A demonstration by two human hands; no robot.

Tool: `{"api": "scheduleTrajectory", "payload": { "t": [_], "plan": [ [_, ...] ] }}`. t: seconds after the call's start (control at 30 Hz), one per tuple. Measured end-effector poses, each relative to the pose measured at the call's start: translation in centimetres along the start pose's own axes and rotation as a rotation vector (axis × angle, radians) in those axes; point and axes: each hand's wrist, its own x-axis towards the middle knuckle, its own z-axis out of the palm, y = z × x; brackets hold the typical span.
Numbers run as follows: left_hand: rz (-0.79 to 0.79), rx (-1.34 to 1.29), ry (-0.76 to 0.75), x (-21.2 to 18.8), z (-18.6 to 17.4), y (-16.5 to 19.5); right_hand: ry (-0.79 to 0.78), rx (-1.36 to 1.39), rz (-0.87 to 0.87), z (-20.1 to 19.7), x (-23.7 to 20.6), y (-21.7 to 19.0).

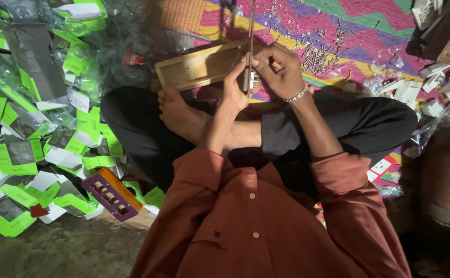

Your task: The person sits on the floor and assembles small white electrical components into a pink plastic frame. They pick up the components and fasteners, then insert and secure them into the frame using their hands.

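Head view, looking straight down on a person seated cross-legged in a rust-orange button shirt [256, 221] and black trousers [369, 123], one bare foot [181, 116] tucked in front.

I log both hands raised together over the lap. Left hand [233, 88]: fingers curled, thumb and fingertips pinched on the edge of a thin upright panel [249, 56] seen edge-on, which runs up to the top of the frame. Right hand [279, 69], with a silver metal bracelet [298, 94] on the wrist: fingers bent and closed against the same panel from the other side, beside a small white plastic socket part [254, 80] that sits at the panel's lower end. I cannot tell whether the right fingers grip the panel or the white part.

Just left of the hands, a shallow rectangular wooden box frame [199, 67] lies tilted, its open side up, its right end touching or just behind the panel.

Surroundings: a woven mat in pink, purple, yellow and green zigzag [369, 31] under a scatter of small metal screws [315, 56]. White plastic switch pieces [408, 90] lie at the right. A heap of green-and-white packaging cards in clear plastic [34, 134] fills the left. A purple-faced orange switch box with square cut-outs [112, 194] lies near the person's left knee.
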Motion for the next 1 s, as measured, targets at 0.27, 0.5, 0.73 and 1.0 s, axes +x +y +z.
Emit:
{"api": "scheduleTrajectory", "payload": {
  "t": [0.27,0.5,0.73,1.0],
  "plan": [
    [0.029,0.014,-0.032,-0.6,1.2,0.4,-0.007,0.163,0.093,-0.2,0.1,-0.1],
    [0.0,0.076,0.049,-0.5,1.5,0.5,-0.017,0.117,0.079,-0.4,0.0,0.4],
    [0.033,0.103,0.049,-0.6,1.5,0.5,0.055,0.079,0.109,1.2,-0.6,0.6],
    [0.028,0.152,0.124,-0.6,1.7,0.4,0.147,-0.028,0.069,1.8,-0.8,0.0]
  ]
}}
